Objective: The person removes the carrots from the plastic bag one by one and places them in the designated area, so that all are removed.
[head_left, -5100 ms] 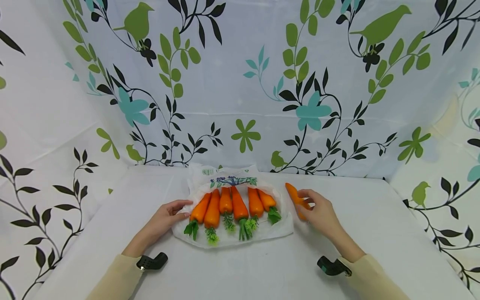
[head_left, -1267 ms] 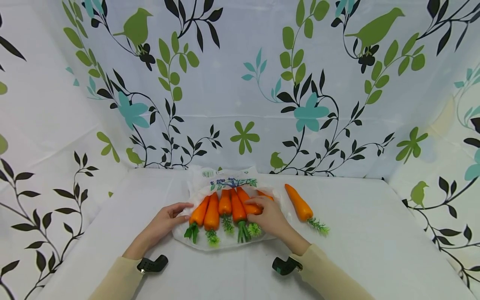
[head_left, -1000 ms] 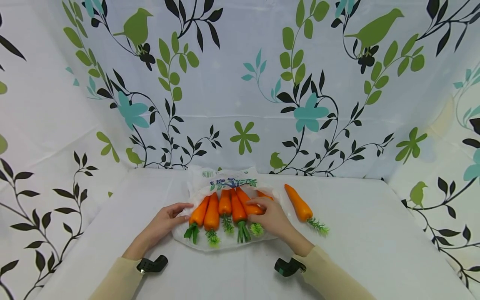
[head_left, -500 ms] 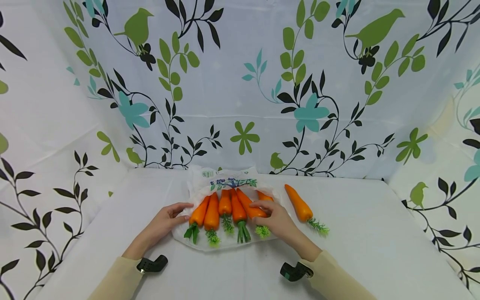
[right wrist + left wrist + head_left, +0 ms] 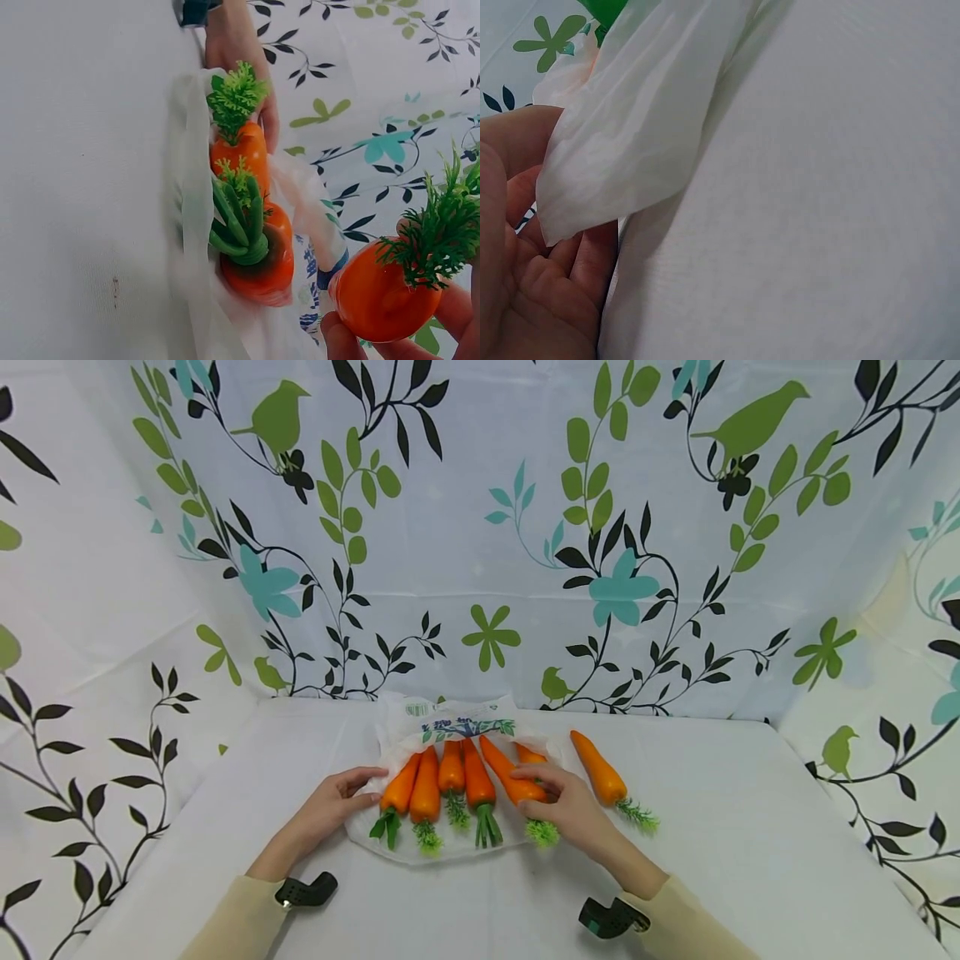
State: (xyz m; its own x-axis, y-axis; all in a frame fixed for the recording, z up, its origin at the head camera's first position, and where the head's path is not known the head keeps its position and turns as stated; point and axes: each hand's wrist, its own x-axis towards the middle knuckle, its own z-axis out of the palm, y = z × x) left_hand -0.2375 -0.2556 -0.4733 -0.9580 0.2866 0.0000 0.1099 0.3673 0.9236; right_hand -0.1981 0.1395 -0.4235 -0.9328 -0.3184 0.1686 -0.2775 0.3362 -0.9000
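Note:
A white plastic bag (image 5: 408, 853) lies on the table with several orange toy carrots with green tops in its mouth. My left hand (image 5: 330, 810) holds the bag's left edge; in the left wrist view, the bag's film (image 5: 622, 142) sits between its thumb and fingers. With thumb and fingers, my right hand (image 5: 573, 810) grips a carrot (image 5: 510, 777) at its thick end, slanted at the right of the row. That carrot's leafy top (image 5: 442, 232) faces the right wrist camera. Behind my right hand, another carrot (image 5: 528, 753) is mostly hidden.
A single carrot (image 5: 598, 768) lies on the white cloth to the right of the bag, its leafy top toward me. A patterned curtain (image 5: 465, 527) hangs behind the table. Each wrist bears a dark camera mount (image 5: 306, 890).
Earlier my right hand set a carrot down right of the bag. It then took hold of another in the bag and has since drawn it rightward. My left hand has stayed put.

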